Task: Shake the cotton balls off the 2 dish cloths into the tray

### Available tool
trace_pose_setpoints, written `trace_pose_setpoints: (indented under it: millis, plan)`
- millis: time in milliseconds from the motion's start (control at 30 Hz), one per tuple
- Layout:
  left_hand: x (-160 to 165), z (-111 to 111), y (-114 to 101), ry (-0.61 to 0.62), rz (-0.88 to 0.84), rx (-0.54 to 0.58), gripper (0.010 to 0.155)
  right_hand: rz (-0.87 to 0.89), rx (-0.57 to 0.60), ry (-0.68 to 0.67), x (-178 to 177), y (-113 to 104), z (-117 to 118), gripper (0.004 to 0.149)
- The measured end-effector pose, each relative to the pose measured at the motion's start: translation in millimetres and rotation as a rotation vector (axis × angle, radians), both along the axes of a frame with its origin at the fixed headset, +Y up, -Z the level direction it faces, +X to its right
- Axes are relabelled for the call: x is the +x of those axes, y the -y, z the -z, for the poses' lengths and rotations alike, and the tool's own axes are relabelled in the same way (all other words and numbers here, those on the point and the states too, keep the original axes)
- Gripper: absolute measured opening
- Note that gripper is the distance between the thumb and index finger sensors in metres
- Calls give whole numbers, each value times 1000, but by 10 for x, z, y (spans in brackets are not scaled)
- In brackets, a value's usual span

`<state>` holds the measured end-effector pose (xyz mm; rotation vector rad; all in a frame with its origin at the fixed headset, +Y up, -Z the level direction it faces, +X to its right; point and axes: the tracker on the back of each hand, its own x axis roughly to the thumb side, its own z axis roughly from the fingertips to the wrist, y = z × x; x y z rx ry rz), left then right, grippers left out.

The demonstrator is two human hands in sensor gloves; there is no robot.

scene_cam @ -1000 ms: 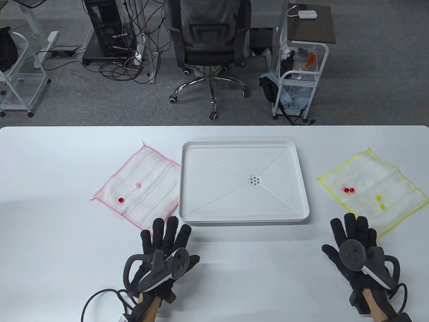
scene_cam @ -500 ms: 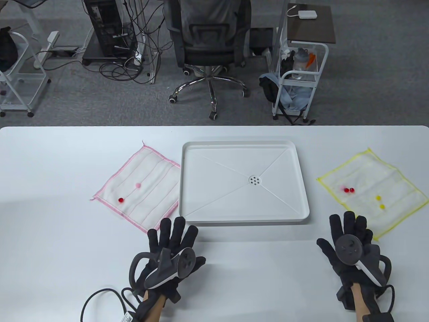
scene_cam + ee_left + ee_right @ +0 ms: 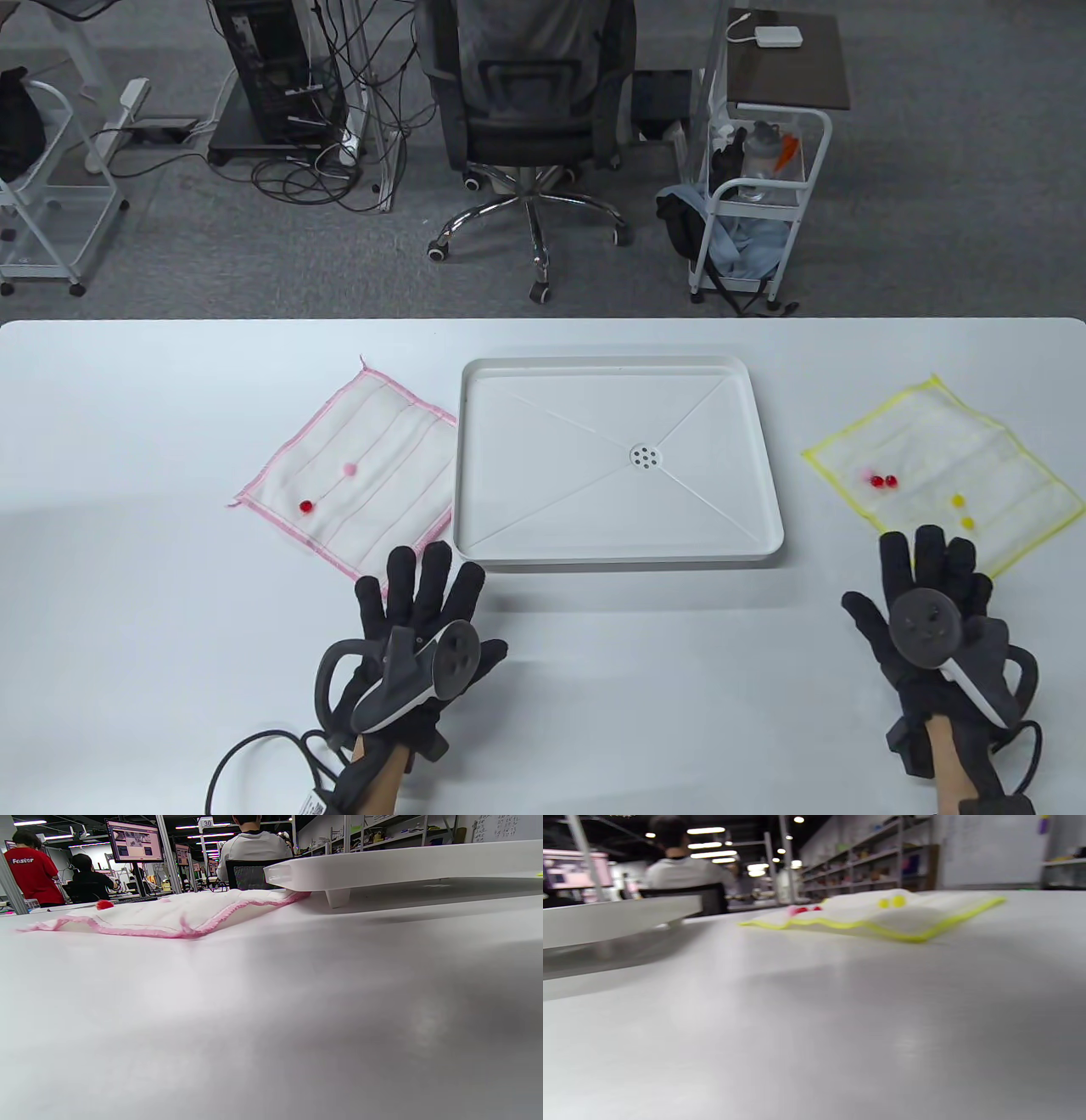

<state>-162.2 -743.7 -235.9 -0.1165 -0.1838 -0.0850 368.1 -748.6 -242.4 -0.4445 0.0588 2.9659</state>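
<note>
Nearest, the left hand (image 3: 420,645) and right hand (image 3: 929,624) lie flat on the white bench (image 3: 127,637), fingers spread and holding nothing. Just beyond them, the pink-edged cloth (image 3: 352,475) carries 2 cotton balls, and the yellow-edged cloth (image 3: 942,475) carries about 5. Between the cloths sits the white tray (image 3: 619,556).

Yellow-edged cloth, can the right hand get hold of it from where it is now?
Probably yes. The right hand lies open with its fingertips at the near edge of the yellow-edged cloth, and nothing stands between them. The cotton balls sit farther in, off that edge.
</note>
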Motion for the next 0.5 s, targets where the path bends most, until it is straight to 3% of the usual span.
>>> trace_pose_setpoints:
  millis: [200, 500]
  plan:
    - [-4, 0, 7, -5, 5, 3, 82, 111, -233, 135, 359, 302, 172, 76]
    - [-13, 12, 35, -13, 27, -17, 82, 166, -334, 149, 450, 458, 281, 75]
